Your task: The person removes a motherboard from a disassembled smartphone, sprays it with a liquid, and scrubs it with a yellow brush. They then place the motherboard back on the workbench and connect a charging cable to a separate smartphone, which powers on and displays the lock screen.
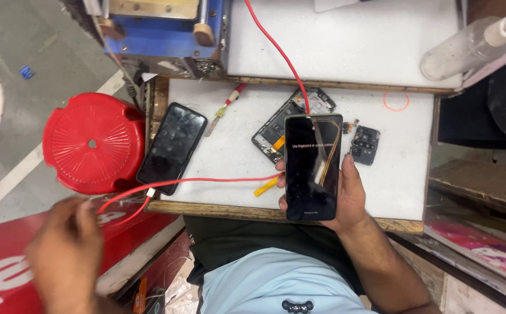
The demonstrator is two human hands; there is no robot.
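Nearby, stripped phone (292, 118) (beside camera module (364, 144)), red stool (93, 142)

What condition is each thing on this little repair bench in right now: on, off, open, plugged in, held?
Phone in the right hand: held upright over the bench edge, screen lit, red cable plugged into its top.
Second phone: lying flat, screen dark, cable plugged in.
Opened phone body: back off, insides exposed.
Camera module part: loose on the bench.
Right hand: gripping the lit phone.
Left hand: blurred, holding nothing.
Spray bottle: lying on its side.
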